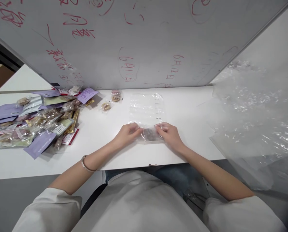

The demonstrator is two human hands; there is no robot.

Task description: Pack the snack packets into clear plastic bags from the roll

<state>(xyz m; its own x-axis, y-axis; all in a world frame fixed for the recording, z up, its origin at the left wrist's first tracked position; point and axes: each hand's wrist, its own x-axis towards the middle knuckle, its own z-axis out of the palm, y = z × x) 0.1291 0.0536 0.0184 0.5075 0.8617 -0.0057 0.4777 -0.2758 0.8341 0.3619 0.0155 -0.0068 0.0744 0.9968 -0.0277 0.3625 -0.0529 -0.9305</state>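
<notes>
A clear plastic sleeve (144, 108) lies on the white table in front of me, with a column of small dark marks along its right side. At its near end sits a dark, flat item (148, 134) under or inside the film; its kind I cannot make out. My left hand (130, 132) pinches the sleeve's left near corner between thumb and fingers. On the opposite side my right hand (167, 132) grips the film in the same way. Two small packets with round golden pieces (106, 106) lie beyond my left hand.
A heap of packets (40, 119), purple, green, gold and clear, covers the table's left part. A whiteboard (139, 42) with red writing stands along the back edge. Large clear plastic sheeting (257, 119) hangs over the right end. The table's front edge (134, 167) runs close to my body.
</notes>
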